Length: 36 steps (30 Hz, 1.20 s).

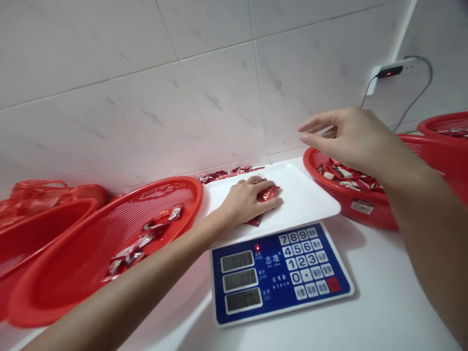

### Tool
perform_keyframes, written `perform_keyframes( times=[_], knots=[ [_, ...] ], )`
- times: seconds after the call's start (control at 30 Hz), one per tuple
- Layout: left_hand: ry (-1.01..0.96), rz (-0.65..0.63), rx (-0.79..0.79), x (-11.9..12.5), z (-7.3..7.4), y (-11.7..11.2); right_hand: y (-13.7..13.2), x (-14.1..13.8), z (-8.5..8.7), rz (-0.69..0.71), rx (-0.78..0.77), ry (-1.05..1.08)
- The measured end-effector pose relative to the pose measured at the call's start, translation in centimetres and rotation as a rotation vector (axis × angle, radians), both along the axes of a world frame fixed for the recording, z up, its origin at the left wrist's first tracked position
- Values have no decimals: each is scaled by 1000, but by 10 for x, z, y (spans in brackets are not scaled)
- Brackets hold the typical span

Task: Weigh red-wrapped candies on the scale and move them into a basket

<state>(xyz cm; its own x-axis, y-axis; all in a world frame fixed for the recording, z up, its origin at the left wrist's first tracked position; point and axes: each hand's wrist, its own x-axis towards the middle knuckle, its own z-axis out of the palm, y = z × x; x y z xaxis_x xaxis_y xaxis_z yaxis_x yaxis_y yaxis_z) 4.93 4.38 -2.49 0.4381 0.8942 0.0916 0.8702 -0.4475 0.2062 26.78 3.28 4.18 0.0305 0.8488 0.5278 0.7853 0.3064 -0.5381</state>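
My left hand (248, 200) lies on the white tray (310, 195) of a blue-faced electronic scale (281, 273), its fingers closed over a few small red packets (269, 193). My right hand (347, 139) hovers open, fingers stretched out, above the rim of a red basket (365, 209) holding several red packets. Nothing shows in the right hand.
To the left a tilted red basket (109, 243) holds several packets, with another red basket (32, 229) and red bags (36, 192) beyond it. More packets (230, 173) lie behind the tray by the tiled wall. At far right is a third red basket (446, 126), with a wall plug and cable (391, 73) above it.
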Motion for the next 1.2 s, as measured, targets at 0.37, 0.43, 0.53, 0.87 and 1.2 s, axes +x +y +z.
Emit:
perform_keyframes(
  times=[0.37, 0.43, 0.53, 0.87, 1.2],
  knots=[
    [34, 66, 80, 2, 3, 10, 10, -9, -17, 49, -71, -79],
    [-26, 66, 114, -1, 1, 14, 10, -11, -18, 31, -104, -123],
    [-139, 82, 129, -5, -2, 20, 8, -16, -16, 23, -149, -144],
    [-646, 321, 35, -38, 58, 36, 19, -35, -27, 285, -266, -57],
    [-334, 237, -141, -32, 29, 35, 50, -92, -27, 404, -547, -390]
  ],
)
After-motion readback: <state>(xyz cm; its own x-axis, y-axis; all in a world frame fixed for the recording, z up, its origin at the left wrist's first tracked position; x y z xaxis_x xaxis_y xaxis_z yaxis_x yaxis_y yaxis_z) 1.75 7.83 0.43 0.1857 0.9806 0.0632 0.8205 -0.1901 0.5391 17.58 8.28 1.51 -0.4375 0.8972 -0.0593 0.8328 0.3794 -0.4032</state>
